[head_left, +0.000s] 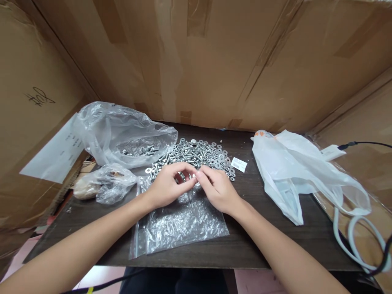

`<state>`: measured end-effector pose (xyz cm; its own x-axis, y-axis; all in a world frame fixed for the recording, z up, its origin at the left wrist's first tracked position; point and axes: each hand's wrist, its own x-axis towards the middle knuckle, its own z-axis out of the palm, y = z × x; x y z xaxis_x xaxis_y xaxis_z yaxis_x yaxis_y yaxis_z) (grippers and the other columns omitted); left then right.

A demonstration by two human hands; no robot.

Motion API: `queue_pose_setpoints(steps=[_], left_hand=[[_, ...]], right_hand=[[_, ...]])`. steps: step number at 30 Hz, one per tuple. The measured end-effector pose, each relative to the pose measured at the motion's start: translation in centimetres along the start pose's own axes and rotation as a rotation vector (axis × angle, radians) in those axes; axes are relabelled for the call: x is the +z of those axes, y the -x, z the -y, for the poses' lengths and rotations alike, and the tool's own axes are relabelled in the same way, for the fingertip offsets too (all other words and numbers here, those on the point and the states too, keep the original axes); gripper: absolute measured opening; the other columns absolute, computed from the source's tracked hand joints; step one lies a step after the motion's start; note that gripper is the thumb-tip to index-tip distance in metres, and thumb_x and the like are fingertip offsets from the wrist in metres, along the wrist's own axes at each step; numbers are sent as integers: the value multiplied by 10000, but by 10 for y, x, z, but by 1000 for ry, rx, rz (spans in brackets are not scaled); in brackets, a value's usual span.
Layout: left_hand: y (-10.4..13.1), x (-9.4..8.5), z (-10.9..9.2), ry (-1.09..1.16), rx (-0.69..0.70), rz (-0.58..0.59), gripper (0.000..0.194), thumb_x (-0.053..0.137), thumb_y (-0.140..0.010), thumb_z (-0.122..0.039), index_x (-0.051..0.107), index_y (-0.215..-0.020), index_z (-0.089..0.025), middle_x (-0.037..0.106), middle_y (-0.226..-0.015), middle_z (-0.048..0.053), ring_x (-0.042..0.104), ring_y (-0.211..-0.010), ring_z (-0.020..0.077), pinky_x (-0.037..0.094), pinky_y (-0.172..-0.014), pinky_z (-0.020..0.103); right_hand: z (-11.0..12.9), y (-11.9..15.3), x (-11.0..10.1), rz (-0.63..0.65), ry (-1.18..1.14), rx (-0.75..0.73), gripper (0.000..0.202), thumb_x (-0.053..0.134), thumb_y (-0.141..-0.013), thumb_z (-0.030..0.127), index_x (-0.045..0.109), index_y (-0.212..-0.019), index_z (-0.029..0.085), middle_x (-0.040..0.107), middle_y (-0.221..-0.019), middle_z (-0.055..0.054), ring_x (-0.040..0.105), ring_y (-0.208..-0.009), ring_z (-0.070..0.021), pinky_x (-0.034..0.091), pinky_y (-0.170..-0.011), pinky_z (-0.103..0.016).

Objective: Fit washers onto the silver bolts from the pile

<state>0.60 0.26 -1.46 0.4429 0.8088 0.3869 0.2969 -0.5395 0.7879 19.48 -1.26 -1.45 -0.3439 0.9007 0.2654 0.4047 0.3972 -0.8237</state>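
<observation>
My left hand point(170, 183) and my right hand point(217, 185) meet at the fingertips over the front of a heap of metal bolts and washers point(199, 153). Each pinches at the same small, shiny piece, mostly hidden by the fingers, so its kind does not show. Beneath my hands lies a clear zip bag point(186, 222), flat on the dark table point(245, 241). Bolts make up the middle and left of the heap, while flat washers spread along its right side. A loose washer point(148, 170) rests at the left edge.
An open clear plastic bag point(122, 126) with some bolts inside stands at left, behind a smaller knotted bag point(105, 185). A white label point(239, 164) lies right of the heap. Farther right are a white plastic bag point(281, 167) and a pale cable point(352, 241). Cardboard walls point(214, 73) enclose the table.
</observation>
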Motion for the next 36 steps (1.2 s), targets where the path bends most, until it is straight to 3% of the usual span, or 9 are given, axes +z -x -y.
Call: queue_pose_setpoints(steps=[6, 10, 16, 18, 22, 25, 27, 31, 36], left_hand=[[1, -2, 3, -236, 253, -11, 97, 636, -926, -160, 672, -1016, -163, 696, -893, 26, 613, -770, 138, 498, -687, 258], [1, -1, 4, -267, 236, -13, 111, 640, -907, -144, 664, -1013, -166, 690, -872, 17, 603, -717, 131, 501, -659, 258], [1, -2, 5, -452, 527, -58, 84, 622, -931, -132, 674, -988, -167, 747, -914, 38, 680, -822, 165, 548, -739, 289], [0, -3, 5, -421, 484, -75, 76, 629, -937, -152, 684, -984, -176, 751, -905, 32, 684, -812, 161, 555, -742, 289], [-2, -5, 0, -116, 127, -82, 58, 660, -909, -189, 702, -945, -171, 730, -867, 28, 650, -697, 128, 541, -616, 234], [-2, -4, -2, 8, 37, -20, 66, 661, -883, -152, 705, -929, -171, 721, -840, 13, 631, -664, 114, 520, -574, 207], [-1, -3, -1, -64, 123, -14, 69, 666, -889, -153, 701, -946, -167, 718, -831, 14, 634, -683, 122, 527, -606, 222], [-1, -4, 2, -439, 481, -70, 75, 631, -940, -166, 692, -985, -163, 753, -889, 34, 667, -764, 157, 541, -700, 282], [0, -7, 2, -629, 627, -56, 96, 610, -975, -197, 692, -1019, -174, 771, -952, 26, 660, -746, 164, 520, -651, 289]], right_hand=[[-9, -1, 14, 39, -404, 278, 551, 387, -1025, 552, 407, -591, 214, 372, -485, 48, 340, -444, -108, 274, -472, -260], [-10, -2, 16, -6, -404, 308, 571, 453, -977, 621, 398, -576, 219, 332, -464, 65, 289, -409, -93, 226, -430, -251], [-4, -2, 8, 179, -342, 408, 660, 301, -1022, 598, 381, -486, 220, 369, -402, 31, 374, -383, -109, 316, -469, -269], [0, -1, 4, 85, -196, 254, 593, 324, -1039, 520, 478, -568, 194, 475, -504, 5, 454, -480, -125, 350, -536, -272], [5, 2, -1, -76, 4, -44, 220, 499, -994, 369, 587, -920, 181, 563, -741, -3, 498, -628, -140, 367, -606, -268], [3, 3, 1, -45, -15, -35, 311, 476, -1007, 381, 530, -766, 192, 507, -662, 11, 456, -584, -135, 344, -581, -272], [0, 2, 5, -5, -117, 63, 470, 399, -1033, 449, 456, -637, 203, 462, -575, 16, 422, -533, -130, 326, -549, -275], [-4, 0, 12, 116, -369, 369, 607, 359, -998, 611, 375, -528, 226, 377, -428, 38, 359, -409, -113, 299, -472, -271], [-4, -2, 12, 184, -386, 502, 603, 324, -1007, 498, 371, -467, 234, 357, -359, 31, 362, -346, -115, 331, -460, -276]])
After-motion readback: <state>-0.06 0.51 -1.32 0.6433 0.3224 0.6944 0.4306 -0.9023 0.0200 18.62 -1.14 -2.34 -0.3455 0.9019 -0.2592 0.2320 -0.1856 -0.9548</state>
